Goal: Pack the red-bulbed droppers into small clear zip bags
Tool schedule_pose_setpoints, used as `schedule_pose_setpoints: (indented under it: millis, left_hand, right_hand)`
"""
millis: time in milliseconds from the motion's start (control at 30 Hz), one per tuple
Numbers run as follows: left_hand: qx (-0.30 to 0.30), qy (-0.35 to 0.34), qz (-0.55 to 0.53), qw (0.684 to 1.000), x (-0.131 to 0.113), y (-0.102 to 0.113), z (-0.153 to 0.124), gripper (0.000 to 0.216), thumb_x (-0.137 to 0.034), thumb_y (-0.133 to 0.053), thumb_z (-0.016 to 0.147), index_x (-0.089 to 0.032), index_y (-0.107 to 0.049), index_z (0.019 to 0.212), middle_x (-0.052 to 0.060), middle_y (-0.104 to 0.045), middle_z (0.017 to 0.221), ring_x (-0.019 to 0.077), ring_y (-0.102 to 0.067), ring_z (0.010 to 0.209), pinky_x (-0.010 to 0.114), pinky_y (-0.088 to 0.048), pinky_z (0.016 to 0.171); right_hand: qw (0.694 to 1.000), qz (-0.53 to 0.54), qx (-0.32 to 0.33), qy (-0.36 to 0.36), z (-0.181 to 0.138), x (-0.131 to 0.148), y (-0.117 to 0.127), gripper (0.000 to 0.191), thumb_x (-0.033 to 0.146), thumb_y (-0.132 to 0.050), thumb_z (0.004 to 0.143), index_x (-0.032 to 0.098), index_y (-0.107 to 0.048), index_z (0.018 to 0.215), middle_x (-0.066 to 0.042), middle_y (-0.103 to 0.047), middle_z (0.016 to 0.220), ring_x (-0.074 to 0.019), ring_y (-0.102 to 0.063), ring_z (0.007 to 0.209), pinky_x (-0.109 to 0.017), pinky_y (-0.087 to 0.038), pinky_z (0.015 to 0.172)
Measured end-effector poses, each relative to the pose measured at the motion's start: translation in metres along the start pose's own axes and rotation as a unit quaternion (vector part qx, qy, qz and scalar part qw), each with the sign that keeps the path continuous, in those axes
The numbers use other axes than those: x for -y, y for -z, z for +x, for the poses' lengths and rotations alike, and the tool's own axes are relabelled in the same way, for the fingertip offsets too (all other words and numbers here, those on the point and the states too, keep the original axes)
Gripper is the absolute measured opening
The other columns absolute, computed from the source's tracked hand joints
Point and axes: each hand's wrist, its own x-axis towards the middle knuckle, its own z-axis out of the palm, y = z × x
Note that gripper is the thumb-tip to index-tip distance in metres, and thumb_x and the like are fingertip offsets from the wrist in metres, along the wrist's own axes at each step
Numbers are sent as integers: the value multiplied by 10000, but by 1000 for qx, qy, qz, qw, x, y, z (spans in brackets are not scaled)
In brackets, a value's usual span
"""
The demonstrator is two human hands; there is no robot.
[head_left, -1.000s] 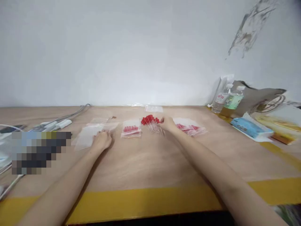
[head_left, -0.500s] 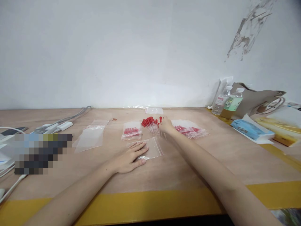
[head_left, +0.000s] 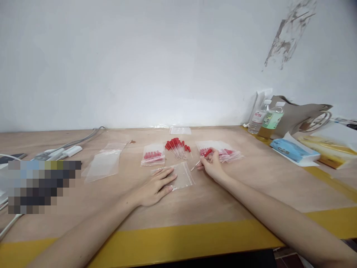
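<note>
My left hand [head_left: 154, 188] lies flat, fingers stretched, on an empty clear zip bag [head_left: 182, 176] on the wooden table [head_left: 223, 197]. My right hand [head_left: 212, 165] is closed in a pinch on a red-capped dropper [head_left: 203, 158], its clear tip pointing toward the bag. A loose pile of red-capped droppers [head_left: 177, 146] sits just beyond the bag. A filled bag of droppers [head_left: 153, 155] lies to the pile's left, and several filled bags [head_left: 223, 152] lie behind my right hand.
A stack of empty clear bags [head_left: 104, 163] lies at the left, with cables and adapters [head_left: 64, 150] beyond. Two bottles [head_left: 266, 119], a paper bag [head_left: 304, 119] and a blue pack [head_left: 292, 150] stand at the right. Yellow tape [head_left: 173, 242] edges the table.
My left hand carried an empty bag from the left stack to the middle and flattened it. My right hand drew one dropper out of the pile and came back toward the bag.
</note>
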Motion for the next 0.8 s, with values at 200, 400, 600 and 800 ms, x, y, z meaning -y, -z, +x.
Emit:
schedule_pose_setpoints:
  millis: [200,400,600,800]
  left_hand:
    - [-20,3,-16,1000,-5,1,1,546,-444,-312,918,-265,-131,1401,46,-196,1448,232,-203,1312,423,-238,1051]
    - [-14,11,-18,1000,-3,-1,2,577,-460,-306,915,-250,-90,1407,61,-202,1445,233,-211,1309,421,-245,1048]
    - [-20,0,-16,1000,-1,-2,2,587,-463,-305,914,-237,-85,1409,66,-199,1445,233,-212,1309,419,-238,1051]
    - [-19,6,-19,1000,-4,0,2,587,-462,-315,911,-235,-100,1408,69,-214,1441,245,-227,1302,423,-250,1042]
  right_hand:
    - [999,32,-6,-9,-1,-8,-10,534,209,-576,677,234,-226,1079,81,-511,632,-138,-601,506,-291,-543,511]
    - [999,31,-7,17,-3,-1,-2,463,269,-564,684,236,-245,1017,89,-517,616,-124,-581,483,-276,-520,492]
    - [999,-2,-32,22,0,4,14,467,272,-566,686,243,-240,1019,68,-520,630,-135,-582,514,-294,-524,531]
    - [998,42,-16,-36,-9,4,-1,408,248,-576,689,251,-262,949,79,-534,620,-110,-570,494,-265,-513,509]
